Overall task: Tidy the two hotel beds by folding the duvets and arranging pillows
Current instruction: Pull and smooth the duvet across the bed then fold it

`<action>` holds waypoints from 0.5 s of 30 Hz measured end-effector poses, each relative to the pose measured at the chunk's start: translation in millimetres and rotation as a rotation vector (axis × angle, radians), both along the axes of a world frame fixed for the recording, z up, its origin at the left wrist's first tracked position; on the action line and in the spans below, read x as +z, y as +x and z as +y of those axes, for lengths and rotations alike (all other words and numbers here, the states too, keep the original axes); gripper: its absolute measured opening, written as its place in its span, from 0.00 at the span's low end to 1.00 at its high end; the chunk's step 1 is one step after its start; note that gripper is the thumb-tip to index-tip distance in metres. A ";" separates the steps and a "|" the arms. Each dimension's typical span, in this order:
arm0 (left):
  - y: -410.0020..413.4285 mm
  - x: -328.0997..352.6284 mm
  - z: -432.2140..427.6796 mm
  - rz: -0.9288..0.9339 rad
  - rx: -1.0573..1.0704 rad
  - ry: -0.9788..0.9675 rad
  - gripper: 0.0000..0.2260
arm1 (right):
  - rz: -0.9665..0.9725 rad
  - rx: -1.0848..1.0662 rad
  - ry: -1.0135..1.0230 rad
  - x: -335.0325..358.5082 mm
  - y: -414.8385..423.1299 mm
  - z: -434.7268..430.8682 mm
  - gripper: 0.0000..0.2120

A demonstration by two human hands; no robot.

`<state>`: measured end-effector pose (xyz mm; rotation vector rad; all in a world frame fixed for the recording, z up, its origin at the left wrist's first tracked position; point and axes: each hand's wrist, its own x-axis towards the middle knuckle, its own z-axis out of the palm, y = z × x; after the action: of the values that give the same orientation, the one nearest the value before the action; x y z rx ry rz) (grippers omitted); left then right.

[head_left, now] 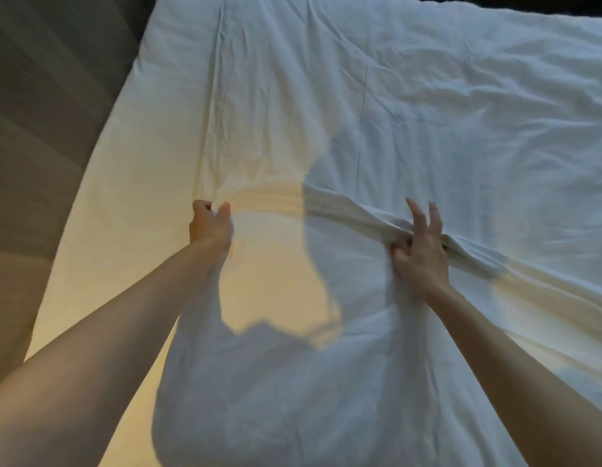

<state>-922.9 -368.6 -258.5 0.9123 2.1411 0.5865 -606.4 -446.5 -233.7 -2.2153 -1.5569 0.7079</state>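
Forearms [90,348] are reaching over the mattress [148,136]. Left hand [210,227] is gripping a bunched ridge of the white duvet [427,112] in curled fingers. Right hand [421,251] is pinching it, other fingers extended. Duvet is lying lengthwise away from the camera, its ridge running left to right. Grey floor [40,96] is showing at left.

Here's the white, crumpled fabric duvet [411,112], spread over most of the white-sheeted bed mattress [148,136] and creased all over. 1 bunched ridge runs across its middle, lifted off the bed and drawn up at 2 spots, sagging a little between them. Beyond the ridge the duvet lies flat to the far edge; on the near side it hangs down in a loose, rounded fold. Its left edge runs straight, leaving a strip of bare sheet along the mattress's left side, lit warm yellow.
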 end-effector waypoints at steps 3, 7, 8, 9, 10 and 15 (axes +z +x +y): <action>5.6 23.1 -9.3 0.207 -0.164 -0.010 0.20 | 0.042 0.161 -0.038 17.0 -1.8 -7.9 0.41; 20.2 59.2 -40.1 0.350 -0.520 -0.037 0.26 | 0.077 0.265 -0.039 49.1 -8.7 -21.3 0.33; 25.4 70.3 -47.6 0.357 -0.622 -0.082 0.27 | 0.093 0.250 -0.027 58.4 -9.2 -26.1 0.32; 30.8 82.2 -55.4 0.368 -0.705 -0.097 0.27 | 0.093 0.245 -0.013 68.1 -9.1 -31.2 0.32; 36.3 95.3 -63.5 0.384 -0.762 -0.074 0.27 | 0.078 0.256 -0.001 78.5 -8.3 -36.8 0.31; 71.4 167.6 -116.6 0.400 -0.821 0.020 0.26 | -0.061 0.373 0.049 141.8 11.0 -76.6 0.27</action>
<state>-851.5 -485.1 -90.9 1.8912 1.8330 0.0014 -595.4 -523.1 -91.9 -1.9471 -2.0240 0.6979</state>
